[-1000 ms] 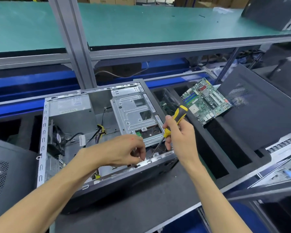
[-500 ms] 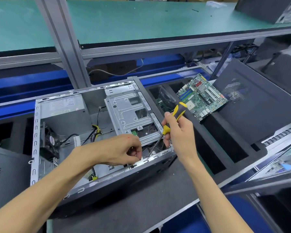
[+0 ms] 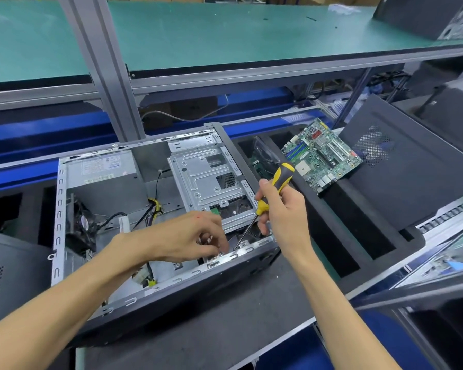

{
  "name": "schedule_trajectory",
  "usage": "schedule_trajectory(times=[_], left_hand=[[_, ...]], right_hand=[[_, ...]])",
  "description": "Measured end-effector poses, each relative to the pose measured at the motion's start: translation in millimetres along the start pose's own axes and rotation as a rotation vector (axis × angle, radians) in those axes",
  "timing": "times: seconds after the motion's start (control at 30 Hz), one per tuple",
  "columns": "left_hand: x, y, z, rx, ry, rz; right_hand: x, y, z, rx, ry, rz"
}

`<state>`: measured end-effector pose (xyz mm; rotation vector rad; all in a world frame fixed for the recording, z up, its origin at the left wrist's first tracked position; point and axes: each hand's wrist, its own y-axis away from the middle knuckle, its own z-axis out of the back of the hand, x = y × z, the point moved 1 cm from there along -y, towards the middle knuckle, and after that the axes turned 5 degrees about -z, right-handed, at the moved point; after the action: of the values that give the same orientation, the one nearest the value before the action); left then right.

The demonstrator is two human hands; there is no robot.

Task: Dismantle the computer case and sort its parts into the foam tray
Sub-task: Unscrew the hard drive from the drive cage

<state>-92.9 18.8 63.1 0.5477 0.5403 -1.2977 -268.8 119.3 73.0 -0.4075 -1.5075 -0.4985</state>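
Observation:
The open computer case (image 3: 64, 209) lies on its side on the bench, with its drive cage (image 3: 206, 182), power supply (image 3: 102, 166) and rear fan (image 3: 80, 222) inside. My right hand (image 3: 281, 209) grips a yellow and black screwdriver (image 3: 278, 180) whose tip points down at the case's near rim. My left hand (image 3: 195, 236) hovers with curled fingers by that tip; what they pinch is hidden. A green motherboard (image 3: 321, 156) leans in the black foam tray (image 3: 358, 231) on the right.
A dark side panel (image 3: 412, 169) rests on the tray at the right, and another perforated panel (image 3: 0, 276) sits at the left. A grey upright post (image 3: 102, 65) and a green shelf (image 3: 225, 30) rise behind the case. Cables lie in the case bottom.
Both hands stay at the case's near rim, the screwdriver still angled at the same spot. Only the camera view has shifted slightly.

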Motion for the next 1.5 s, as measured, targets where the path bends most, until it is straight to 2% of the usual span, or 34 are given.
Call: schedule_trajectory(times=[0.33, 0.53, 0.7, 0.83, 0.97, 1.1, 1.2, 1.3, 1.4, 1.5], left_hand=[[2, 5, -9, -0.105, -0.110, -0.066], [5, 11, -7, -0.203, 0.072, -0.004], [4, 11, -10, -0.188, 0.037, -0.004], [5, 11, -10, -0.188, 0.038, -0.008], [-1, 10, -11, -0.227, 0.136, -0.073], [-3, 12, -12, -0.300, 0.160, -0.118], [-6, 12, -16, -0.357, 0.053, -0.128], [-6, 11, -13, -0.304, 0.025, -0.064], [-9, 9, -6, -0.237, 0.064, -0.093], [-13, 5, -10, -0.288, -0.012, -0.079]], right_hand=[[1, 3, -3, -0.007, 0.025, 0.007], [0, 10, -11, 0.025, 0.037, 0.084], [-4, 20, -23, 0.115, 0.237, 0.281], [-4, 23, -26, 0.142, 0.335, 0.342], [1, 27, -29, 0.254, 0.427, 0.394], [8, 25, -30, 0.310, 0.517, 0.386], [16, 26, -33, 0.271, 0.482, 0.402], [21, 26, -37, 0.237, 0.451, 0.416], [23, 23, -33, 0.256, 0.442, 0.359], [21, 25, -33, 0.282, 0.454, 0.349]])
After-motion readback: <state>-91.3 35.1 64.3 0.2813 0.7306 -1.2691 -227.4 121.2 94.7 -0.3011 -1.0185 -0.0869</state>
